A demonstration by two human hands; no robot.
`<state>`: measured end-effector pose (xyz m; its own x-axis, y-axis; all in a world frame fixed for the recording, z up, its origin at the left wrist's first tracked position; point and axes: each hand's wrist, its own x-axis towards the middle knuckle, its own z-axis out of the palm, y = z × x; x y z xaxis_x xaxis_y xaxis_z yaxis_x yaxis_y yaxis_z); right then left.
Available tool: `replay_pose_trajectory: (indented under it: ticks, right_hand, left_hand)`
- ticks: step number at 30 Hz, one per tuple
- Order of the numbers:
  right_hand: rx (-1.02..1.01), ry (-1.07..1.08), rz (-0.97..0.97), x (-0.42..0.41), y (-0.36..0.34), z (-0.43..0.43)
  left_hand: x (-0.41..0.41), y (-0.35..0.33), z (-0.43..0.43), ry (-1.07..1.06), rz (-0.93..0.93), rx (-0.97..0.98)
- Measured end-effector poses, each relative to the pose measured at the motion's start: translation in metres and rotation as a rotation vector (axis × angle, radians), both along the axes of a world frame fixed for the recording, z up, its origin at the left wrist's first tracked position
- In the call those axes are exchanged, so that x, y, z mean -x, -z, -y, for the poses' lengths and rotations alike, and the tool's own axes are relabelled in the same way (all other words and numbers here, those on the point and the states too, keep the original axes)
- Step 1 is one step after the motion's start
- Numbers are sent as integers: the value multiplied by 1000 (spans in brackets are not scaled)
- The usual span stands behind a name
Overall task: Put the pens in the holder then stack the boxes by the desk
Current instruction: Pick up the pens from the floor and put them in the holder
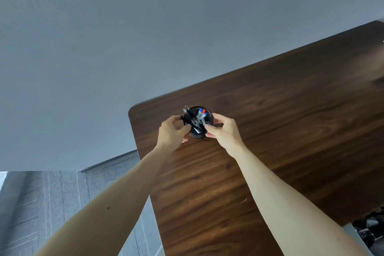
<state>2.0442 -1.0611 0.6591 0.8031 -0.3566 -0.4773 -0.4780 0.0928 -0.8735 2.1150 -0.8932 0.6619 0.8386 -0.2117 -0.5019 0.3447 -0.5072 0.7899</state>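
Observation:
A round black pen holder (197,135) stands near the far left corner of the dark wooden desk (270,131). Several pens (196,117) stick out of it, mostly black, one with a blue cap and one with a red cap. My left hand (171,132) is at the holder's left side and pinches a black pen that leans out over the rim. My right hand (225,131) is at the holder's right side and pinches another black pen lying across the rim. No boxes are in view.
A plain grey wall fills the top and left. Grey felt-like panels (52,203) stand below the desk's left edge. Dark objects (369,228) lie on the floor past the desk's lower right edge.

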Motion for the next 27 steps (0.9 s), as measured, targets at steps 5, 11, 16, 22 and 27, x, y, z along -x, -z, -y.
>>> replay_pose_trajectory:
  ticks: [5, 11, 16, 22, 27]
  right_hand:
    - [45, -34, 2, -40, -7, -34]
    - [20, -17, -30, -64, -8, -49]
    - [125, -25, -94, -55, -15, -45]
    - [294, -8, -99, -44, -51, -51]
    - [299, -147, -17, -49, -88, -76]
  left_hand:
    - [-24, -3, -34, -90, 44, -45]
    - [-42, -2, -55, -137, 4, -15]
    - [-32, -11, -66, -154, 3, -51]
    - [-12, -34, -92, -246, 49, -2]
    - [15, -72, -122, -349, 114, -37]
